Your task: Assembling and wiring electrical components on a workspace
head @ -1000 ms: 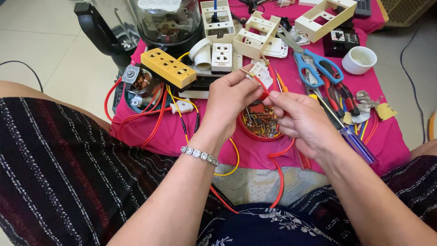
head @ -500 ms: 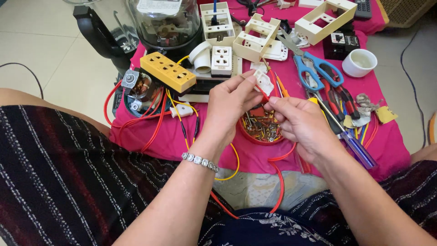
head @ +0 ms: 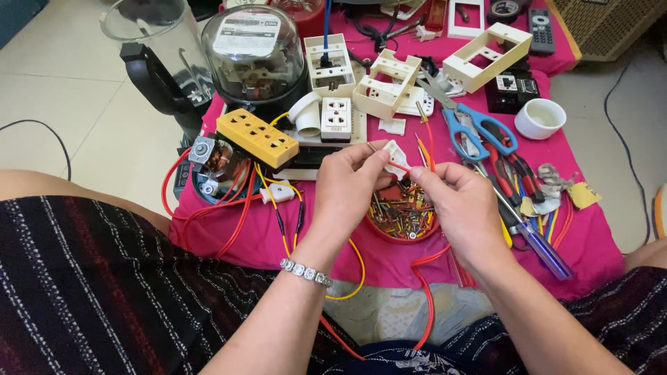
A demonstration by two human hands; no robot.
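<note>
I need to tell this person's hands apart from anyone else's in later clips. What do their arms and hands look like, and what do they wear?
Both forearms are bare, with no sleeves or gloves. The left hand has a silver-coloured linked bracelet at its wrist. The right hand shows no bracelet or watch, and no rings are clearly visible on either hand.

- Small white plastic part (head: pixel 396 157): pinched at the fingertips, tilted, above the red dish of screws.
- Red wire (head: pixel 425 298): runs from the part down, looping over the pink cloth.
</note>
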